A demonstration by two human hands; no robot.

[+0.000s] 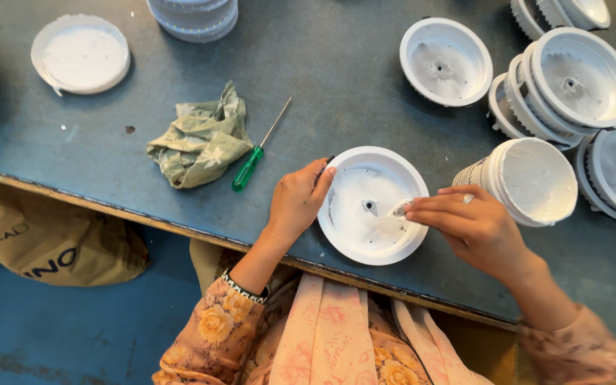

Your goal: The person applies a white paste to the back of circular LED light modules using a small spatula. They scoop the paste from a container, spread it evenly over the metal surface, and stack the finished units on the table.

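We've got both arms coming up from the bottom of the shot, floral sleeves pushed back, a beaded band on our left wrist. Our left hand [297, 199] sits knuckles-up against the left rim of the white round housing [365, 232], fingers curled over its edge. Our right hand [473, 227] reaches in from the housing's right side, fingertips [416, 210] pinched together over its inside.

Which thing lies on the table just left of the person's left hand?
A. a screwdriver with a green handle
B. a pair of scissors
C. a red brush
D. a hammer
A: the screwdriver with a green handle lies between the crumpled cloth and the left hand, which steadies the white round dish.
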